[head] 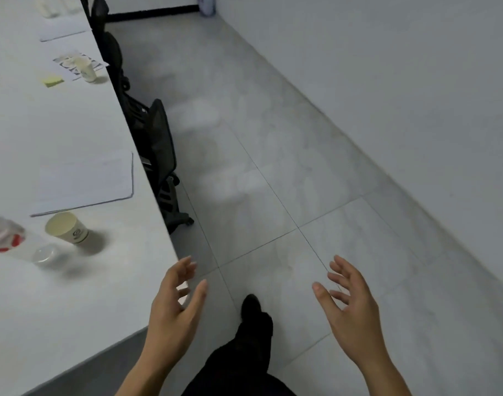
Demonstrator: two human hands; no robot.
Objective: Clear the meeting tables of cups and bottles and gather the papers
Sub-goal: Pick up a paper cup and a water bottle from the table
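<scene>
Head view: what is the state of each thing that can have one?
near paper cup, upright on the table.
bottle, blurred, seems upright; cap cannot be told.
far paper cup, upright on a printed sheet.
left hand, open, holds nothing.
right hand, open, holds nothing.
chair, pushed under the table.

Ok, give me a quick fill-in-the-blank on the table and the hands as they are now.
1. The left hand and right hand hold ____.
2. Left of the near cup is a clear, red-labelled ____.
3. The far cup stands on a printed ____.
4. The sticky notes are ____.
Missing: nothing; bottle; paper; yellow.
</scene>
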